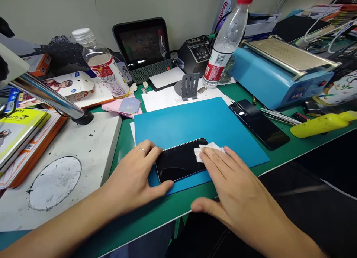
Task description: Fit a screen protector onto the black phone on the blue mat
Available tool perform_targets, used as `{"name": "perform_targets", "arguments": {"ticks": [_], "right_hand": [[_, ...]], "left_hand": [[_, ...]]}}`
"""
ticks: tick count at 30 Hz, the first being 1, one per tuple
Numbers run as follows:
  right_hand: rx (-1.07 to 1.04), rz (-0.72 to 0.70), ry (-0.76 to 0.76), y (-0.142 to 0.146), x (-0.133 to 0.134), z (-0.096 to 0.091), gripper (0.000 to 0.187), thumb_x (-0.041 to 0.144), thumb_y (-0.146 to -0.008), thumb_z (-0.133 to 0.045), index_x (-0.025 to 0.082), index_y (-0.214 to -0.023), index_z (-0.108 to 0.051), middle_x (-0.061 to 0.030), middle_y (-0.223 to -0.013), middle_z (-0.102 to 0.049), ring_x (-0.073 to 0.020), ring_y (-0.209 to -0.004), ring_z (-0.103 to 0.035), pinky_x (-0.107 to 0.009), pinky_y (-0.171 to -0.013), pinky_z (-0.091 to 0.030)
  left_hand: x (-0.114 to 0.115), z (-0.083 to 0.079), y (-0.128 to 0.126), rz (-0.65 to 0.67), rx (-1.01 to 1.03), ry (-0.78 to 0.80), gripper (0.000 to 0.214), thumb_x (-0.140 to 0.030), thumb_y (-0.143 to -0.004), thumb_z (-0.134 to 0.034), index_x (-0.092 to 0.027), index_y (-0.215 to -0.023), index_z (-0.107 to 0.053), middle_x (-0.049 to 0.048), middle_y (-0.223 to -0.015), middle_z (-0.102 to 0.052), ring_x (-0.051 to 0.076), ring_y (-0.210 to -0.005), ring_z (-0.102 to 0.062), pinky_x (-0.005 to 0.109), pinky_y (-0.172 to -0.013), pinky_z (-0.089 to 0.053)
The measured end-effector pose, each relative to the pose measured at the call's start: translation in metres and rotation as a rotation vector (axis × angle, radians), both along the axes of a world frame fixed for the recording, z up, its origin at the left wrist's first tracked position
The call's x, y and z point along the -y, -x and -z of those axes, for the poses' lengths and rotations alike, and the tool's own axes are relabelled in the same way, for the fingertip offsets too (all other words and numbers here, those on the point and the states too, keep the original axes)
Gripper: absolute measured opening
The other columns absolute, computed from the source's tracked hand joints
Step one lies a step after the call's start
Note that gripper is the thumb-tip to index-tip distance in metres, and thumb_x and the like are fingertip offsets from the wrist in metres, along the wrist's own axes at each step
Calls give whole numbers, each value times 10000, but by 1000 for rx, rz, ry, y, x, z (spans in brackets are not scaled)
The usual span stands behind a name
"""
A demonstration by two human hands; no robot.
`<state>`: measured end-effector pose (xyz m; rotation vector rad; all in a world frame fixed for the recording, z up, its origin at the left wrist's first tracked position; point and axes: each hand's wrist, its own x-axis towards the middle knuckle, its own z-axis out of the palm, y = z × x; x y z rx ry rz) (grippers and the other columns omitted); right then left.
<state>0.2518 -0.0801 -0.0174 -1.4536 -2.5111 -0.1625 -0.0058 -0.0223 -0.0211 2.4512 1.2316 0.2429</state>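
Observation:
A black-screened smartphone (178, 163) lies flat on a blue mat (189, 118), near the mat's front edge. My left hand (141, 172) grips the phone's left end, fingers at the far edge and thumb at the near corner. With extended fingers, my right hand (231, 180) presses a folded white wipe (198, 154) onto the phone's right end. The thumb of that hand sticks out to the side, away from the wipe. The phone's right end is partly hidden under the wipe and fingers.
Right of the mat lie another dark phone (260, 124), tweezers (280, 116) and a yellow squeeze bottle (320, 125). A blue machine (267, 74) and a red-capped bottle (224, 42) stand behind. At left are a lamp arm (52, 96), boxes (21, 133) and a drink bottle (103, 64).

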Motion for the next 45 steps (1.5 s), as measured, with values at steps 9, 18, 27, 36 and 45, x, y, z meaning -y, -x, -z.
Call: {"name": "perform_targets", "arguments": {"ticks": [9, 18, 27, 36, 45], "right_hand": [[37, 60, 4, -1, 4, -1, 804, 640, -997, -422, -46, -1388, -577, -259, -1416, -629, -359, -1339, -584, -548, -1156, -447], [-7, 76, 28, -5, -4, -1, 624, 555, -1032, -445, 60, -1377, -605, -175, -1382, -677, -317, -1290, -610, -578, -1175, -386], [15, 80, 24, -5, -9, 3, 669, 570, -997, -515, 40, -1400, -577, -209, -1398, -655, -348, -1268, -608, -584, -1147, -405], [16, 74, 28, -10, -7, 5, 730, 617, -970, -528, 44, -1422, -550, -205, -1397, -650, -347, -1221, -614, -580, -1140, -402], [6, 62, 31, -14, 20, 7, 678, 598, -1000, -483, 74, -1424, -558, -162, -1432, -639, -337, -1276, -585, -569, -1156, -387]], "left_hand": [[1, -3, 0, -23, -32, 39, 511, -594, -877, -641, -207, -1196, -543, 88, -1134, -541, 285, -990, -618, 452, -811, -550], [1, -5, -2, -39, -12, 35, 475, -570, -865, -653, -213, -1160, -551, 80, -1103, -543, 277, -975, -616, 440, -798, -553], [1, -5, -1, -34, -13, 33, 502, -575, -860, -655, -190, -1168, -560, 86, -1107, -536, 286, -995, -604, 459, -841, -543], [1, -4, -1, -24, -31, 12, 448, -586, -872, -629, -210, -1107, -565, 86, -1102, -547, 289, -1007, -600, 449, -818, -539], [1, -3, -1, -10, -45, -2, 466, -601, -883, -614, -199, -1113, -565, 86, -1092, -543, 278, -986, -594, 436, -810, -530]]}}
